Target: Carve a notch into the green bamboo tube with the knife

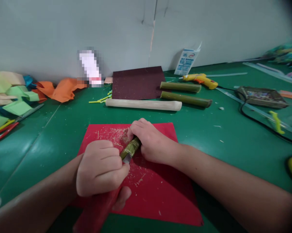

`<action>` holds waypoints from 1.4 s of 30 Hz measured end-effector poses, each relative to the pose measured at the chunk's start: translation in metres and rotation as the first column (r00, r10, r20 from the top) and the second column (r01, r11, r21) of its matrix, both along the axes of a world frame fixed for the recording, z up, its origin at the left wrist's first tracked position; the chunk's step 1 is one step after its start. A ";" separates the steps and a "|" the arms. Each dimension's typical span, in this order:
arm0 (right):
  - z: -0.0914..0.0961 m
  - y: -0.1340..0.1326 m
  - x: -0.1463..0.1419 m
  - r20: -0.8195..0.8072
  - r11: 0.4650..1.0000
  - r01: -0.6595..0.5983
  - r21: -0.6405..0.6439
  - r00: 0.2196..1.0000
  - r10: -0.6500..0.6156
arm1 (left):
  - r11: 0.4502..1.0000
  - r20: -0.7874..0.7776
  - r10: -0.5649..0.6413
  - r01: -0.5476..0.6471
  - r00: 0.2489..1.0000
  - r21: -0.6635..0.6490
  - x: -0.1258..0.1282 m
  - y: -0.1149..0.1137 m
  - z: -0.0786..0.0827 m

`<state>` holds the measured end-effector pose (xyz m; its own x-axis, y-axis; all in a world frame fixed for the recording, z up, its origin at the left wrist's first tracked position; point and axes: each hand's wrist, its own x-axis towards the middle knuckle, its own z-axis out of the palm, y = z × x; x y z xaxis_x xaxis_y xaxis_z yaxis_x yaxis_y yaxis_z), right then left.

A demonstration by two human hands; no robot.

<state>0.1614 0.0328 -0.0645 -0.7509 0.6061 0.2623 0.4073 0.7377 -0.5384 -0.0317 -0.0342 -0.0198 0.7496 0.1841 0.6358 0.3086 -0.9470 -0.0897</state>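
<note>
My left hand (99, 170) is closed in a fist round a knife with a red handle (96, 208). Its short metal blade (127, 158) rests against a green bamboo-like stalk (131, 147). My right hand (152, 139) grips the far end of that stalk, fingers wrapped over it, so that end is hidden. A patch of the stalk's skin looks scraped near the blade. Beneath both hands lies a red sheet (165, 194), strewn with fine pale shavings (117, 136).
Beyond the sheet lie a pale peeled stalk (143, 104) and two green stalks (181, 86), partly on a dark board (137, 83). A yellow glue gun (201, 79) trails a black cord on the right. Scissors (5, 131) and coloured paper (17, 97) are at left.
</note>
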 end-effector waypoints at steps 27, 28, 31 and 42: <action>0.008 0.003 0.009 -0.040 0.993 -0.114 -0.017 0.993 0.113 | 0.632 0.499 0.693 -0.104 0.520 -0.768 0.018 0.020 -0.024; 0.007 0.003 0.009 -0.048 0.994 -0.110 -0.012 0.993 0.110 | 0.622 0.489 0.687 -0.086 0.538 -0.778 0.018 0.019 -0.025; 0.005 0.003 0.009 -0.062 0.995 -0.103 -0.002 0.993 0.103 | 0.601 0.464 0.674 -0.060 0.574 -0.797 0.019 0.016 -0.025; 0.016 0.000 0.007 0.032 0.993 -0.078 -0.088 0.996 0.082 | 0.170 0.155 0.902 -0.001 0.403 -0.985 0.009 0.042 -0.033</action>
